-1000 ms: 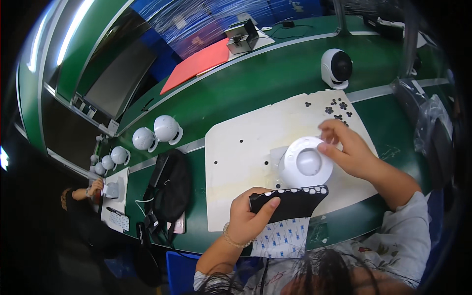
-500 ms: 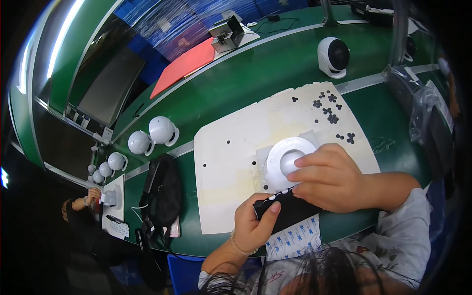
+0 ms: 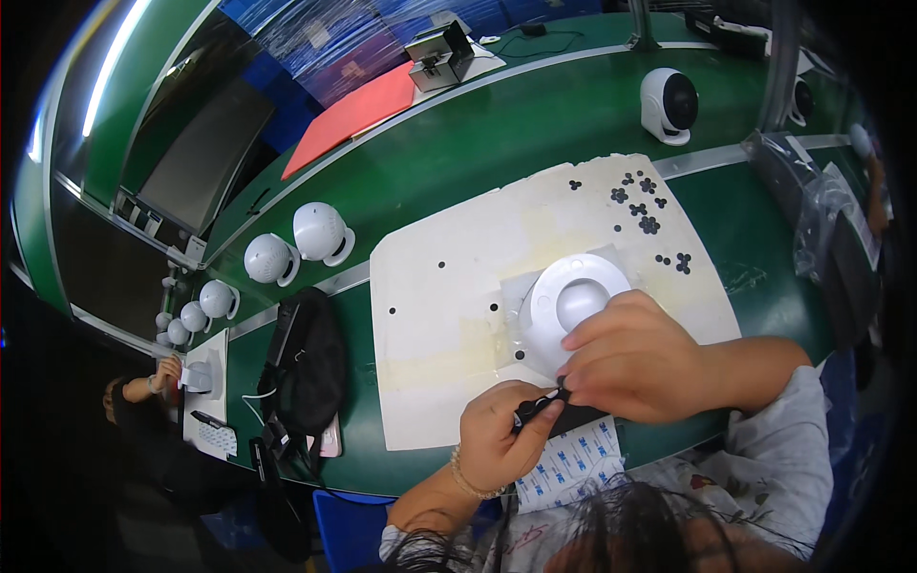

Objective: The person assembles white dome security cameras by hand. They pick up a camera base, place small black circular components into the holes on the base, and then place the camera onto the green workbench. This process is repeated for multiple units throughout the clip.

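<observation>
My left hand (image 3: 499, 432) grips a black strip-like sheet (image 3: 579, 418) near the board's front edge; white round spots show along its upper edge. Thumb and fingertips of my right hand (image 3: 642, 368) are pinched together at that edge, on what looks like a small black round pad (image 3: 562, 384). Just beyond lies a white ring-shaped base with a round hollow (image 3: 544, 315), partly covered by my right fingers. It rests on a clear plastic sheet on the cream board (image 3: 430, 392). Under the black sheet sticks out a white paper with blue print (image 3: 573, 468).
Clusters of black dots (image 3: 650, 225) lie on the board's far right. A white camera with a black front (image 3: 669, 105) stands behind. To the left are a black bag (image 3: 315, 353), several white round devices (image 3: 323, 231) and another person's hand (image 3: 168, 371). Plastic bags (image 3: 831, 210) lie right.
My right fingertips have drawn in toward my left thumb and now pinch at the black sheet's edge. The black sheet has tilted, and the view has shifted slightly.
</observation>
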